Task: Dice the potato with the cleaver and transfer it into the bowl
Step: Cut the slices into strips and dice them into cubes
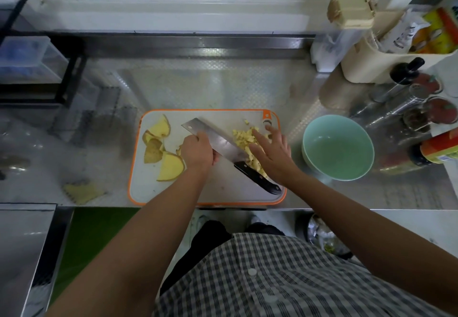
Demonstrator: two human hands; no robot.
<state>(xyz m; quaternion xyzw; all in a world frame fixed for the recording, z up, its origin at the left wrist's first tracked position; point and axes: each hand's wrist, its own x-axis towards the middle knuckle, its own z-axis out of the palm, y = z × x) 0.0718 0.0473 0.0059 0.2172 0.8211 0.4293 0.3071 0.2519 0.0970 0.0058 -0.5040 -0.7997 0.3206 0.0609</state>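
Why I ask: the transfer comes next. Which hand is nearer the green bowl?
Right. The right hand lies on the diced potato just left of the bowl; the left hand grips the cleaver farther left.

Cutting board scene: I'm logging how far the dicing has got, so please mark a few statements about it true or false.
1. The green bowl is already filled. False: it is empty.
2. The right hand rests open on the diced potato. True.
3. The left hand grips the cleaver by its handle. False: it holds the blade.
4. Potato peels lie on the left part of the cutting board. True.
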